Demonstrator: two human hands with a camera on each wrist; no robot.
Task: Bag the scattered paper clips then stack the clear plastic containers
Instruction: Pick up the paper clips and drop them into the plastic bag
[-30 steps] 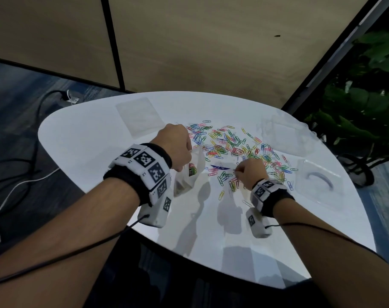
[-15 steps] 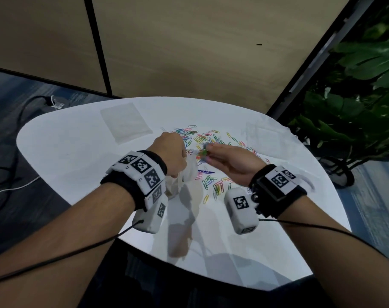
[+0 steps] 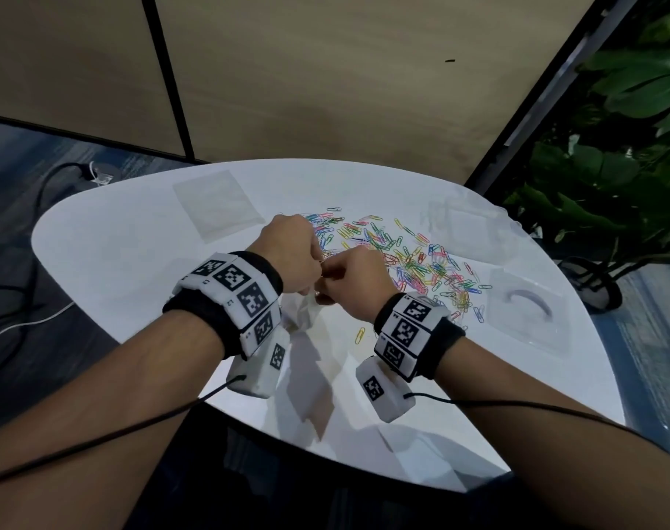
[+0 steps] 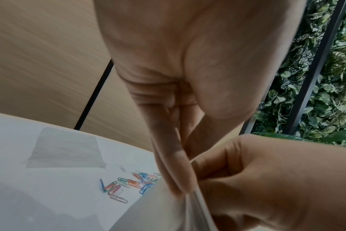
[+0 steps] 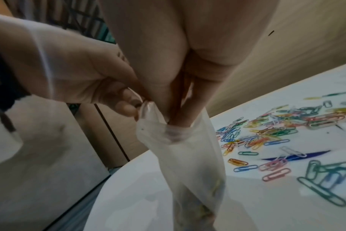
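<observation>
My left hand (image 3: 287,250) pinches the bag (image 5: 190,156) mouth open so my right hand (image 3: 358,279) fingers, reaching inside, can drop paper clips (image 3: 421,262).

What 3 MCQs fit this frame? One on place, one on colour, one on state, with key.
1. Where does the flat spare bag lie on the table?
A. far left, beyond the left hand
B. near edge, by the right wrist
C. under the clip pile

2. What colour is the lone clip nearest the person?
A. black
B. yellow
C. white

3. What is the right hand doing?
A. lying flat on the table
B. fingers dipped into the mouth of the bag
C. lifting a container

Key: 1 A, the head view shows it left of the paper clips; 2 B, it is plainly yellow; 3 B, the right wrist view shows them inside while the left hand holds the rim.
</observation>
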